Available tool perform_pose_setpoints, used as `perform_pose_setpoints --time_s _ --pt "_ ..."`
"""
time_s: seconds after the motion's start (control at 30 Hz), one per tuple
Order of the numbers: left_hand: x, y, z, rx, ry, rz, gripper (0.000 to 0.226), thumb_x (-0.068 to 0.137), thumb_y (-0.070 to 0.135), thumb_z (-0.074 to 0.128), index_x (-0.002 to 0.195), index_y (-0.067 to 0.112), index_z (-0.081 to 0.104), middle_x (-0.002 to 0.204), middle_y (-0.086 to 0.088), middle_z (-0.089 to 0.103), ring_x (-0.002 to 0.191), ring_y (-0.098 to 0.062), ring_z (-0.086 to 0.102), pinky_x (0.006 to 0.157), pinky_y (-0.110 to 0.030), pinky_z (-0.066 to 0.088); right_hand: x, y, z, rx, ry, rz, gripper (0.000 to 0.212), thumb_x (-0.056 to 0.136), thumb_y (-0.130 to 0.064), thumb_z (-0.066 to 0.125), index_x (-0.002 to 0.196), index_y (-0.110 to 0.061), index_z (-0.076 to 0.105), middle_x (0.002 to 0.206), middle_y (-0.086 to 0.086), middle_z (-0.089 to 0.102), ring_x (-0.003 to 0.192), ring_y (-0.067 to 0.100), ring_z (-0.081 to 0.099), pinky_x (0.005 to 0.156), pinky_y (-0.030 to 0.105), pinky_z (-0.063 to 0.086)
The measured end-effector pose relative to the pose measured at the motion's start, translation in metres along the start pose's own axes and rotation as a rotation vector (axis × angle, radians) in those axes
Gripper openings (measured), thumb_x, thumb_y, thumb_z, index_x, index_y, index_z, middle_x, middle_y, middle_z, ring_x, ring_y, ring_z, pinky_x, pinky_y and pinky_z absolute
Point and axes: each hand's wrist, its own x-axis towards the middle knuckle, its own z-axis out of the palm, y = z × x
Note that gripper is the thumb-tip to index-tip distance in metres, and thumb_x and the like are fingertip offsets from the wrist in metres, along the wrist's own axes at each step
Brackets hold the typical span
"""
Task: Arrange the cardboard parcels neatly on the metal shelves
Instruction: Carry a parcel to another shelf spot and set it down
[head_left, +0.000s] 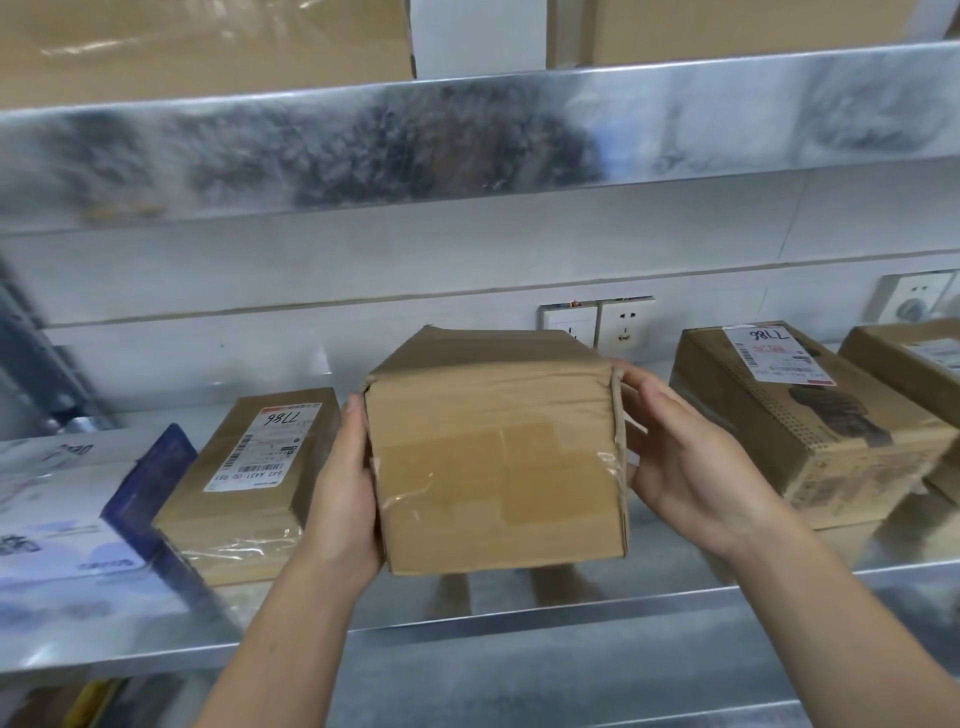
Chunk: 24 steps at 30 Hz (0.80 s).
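Observation:
A plain taped cardboard parcel (493, 457) sits in the middle of the metal shelf (519, 613), between my two hands. My left hand (345, 499) presses flat against its left side. My right hand (691, 457) cups its right side, fingers curled around the torn flap edge. To its left lies a flat parcel with a white label marked 7786 (249, 483). To its right stands a larger parcel with the same number on its label (795, 421), and another parcel (914, 358) shows at the far right edge.
A white and blue printed box (78, 519) lies at the shelf's left end. The upper shelf (467, 140) runs overhead with big cartons (208, 41) on it. Wall sockets (597, 322) sit behind the held parcel. A shelf post (36, 353) stands at the left.

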Motion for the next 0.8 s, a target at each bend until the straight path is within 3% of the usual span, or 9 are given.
perform_pose_setpoints --time_s 0.2,0.27,0.37,0.43,0.53,0.67,0.8 --pt "0.003 -0.011 -0.008 0.001 -0.032 -0.008 0.057 0.105 0.041 0.033 0.085 0.020 0.082 0.085 -0.003 0.078 0.077 -0.019 0.075 0.063 -0.034 0.059 -0.001 0.005 0.004 0.055 0.037 -0.012 0.029 0.094 -0.039 0.047 0.103 -0.022 0.070 0.105 -0.007 0.071 0.091 0.007 0.066 0.067 0.024 0.057" --pt "0.003 -0.014 -0.009 0.002 -0.042 0.009 0.046 0.104 0.033 0.034 0.106 0.013 0.075 0.078 -0.001 0.076 0.072 -0.017 0.073 0.058 -0.030 0.059 0.000 0.008 0.005 0.072 0.081 0.002 0.031 0.093 -0.043 0.049 0.098 -0.021 0.069 0.104 -0.004 0.070 0.096 0.012 0.065 0.077 0.029 0.056" --pt "0.003 -0.018 -0.006 0.033 -0.054 0.031 0.049 0.098 0.033 0.046 0.143 0.015 0.052 0.091 0.000 0.077 0.084 -0.016 0.074 0.073 -0.034 0.059 0.002 0.012 0.008 0.090 0.161 0.043 0.044 0.088 -0.049 0.052 0.112 -0.016 0.068 0.115 0.004 0.069 0.111 0.023 0.060 0.099 0.046 0.047" --pt "0.003 -0.022 -0.004 0.091 -0.082 0.019 0.054 0.097 0.041 0.051 0.147 0.022 0.050 0.108 -0.001 0.077 0.096 -0.017 0.074 0.075 -0.034 0.060 0.001 0.014 0.013 0.096 0.167 0.078 0.051 0.086 -0.047 0.057 0.125 -0.015 0.063 0.116 0.006 0.071 0.105 0.023 0.068 0.089 0.041 0.055" --pt "0.000 -0.028 -0.003 0.166 -0.077 -0.036 0.052 0.106 0.048 0.032 0.144 0.021 0.055 0.111 -0.001 0.077 0.097 -0.016 0.074 0.070 -0.031 0.060 -0.001 0.016 0.017 0.106 0.186 0.101 0.047 0.078 -0.038 0.066 0.121 -0.021 0.060 0.098 0.000 0.075 0.084 0.017 0.074 0.068 0.035 0.059" --pt "-0.003 -0.032 -0.004 0.193 -0.090 -0.073 0.053 0.106 0.048 0.029 0.141 0.021 0.058 0.096 0.005 0.079 0.086 -0.011 0.076 0.062 -0.027 0.060 -0.002 0.022 0.016 0.127 0.239 0.112 0.014 0.096 -0.025 0.059 0.110 -0.025 0.060 0.088 -0.003 0.075 0.075 0.015 0.072 0.065 0.034 0.056" --pt "-0.004 -0.029 -0.004 0.190 -0.097 -0.078 0.054 0.106 0.049 0.028 0.144 0.022 0.056 0.098 0.005 0.079 0.088 -0.011 0.075 0.067 -0.030 0.060 -0.002 0.023 0.016 0.139 0.251 0.114 0.009 0.101 -0.022 0.054 0.106 -0.026 0.059 0.083 -0.005 0.075 0.072 0.014 0.070 0.065 0.035 0.054"
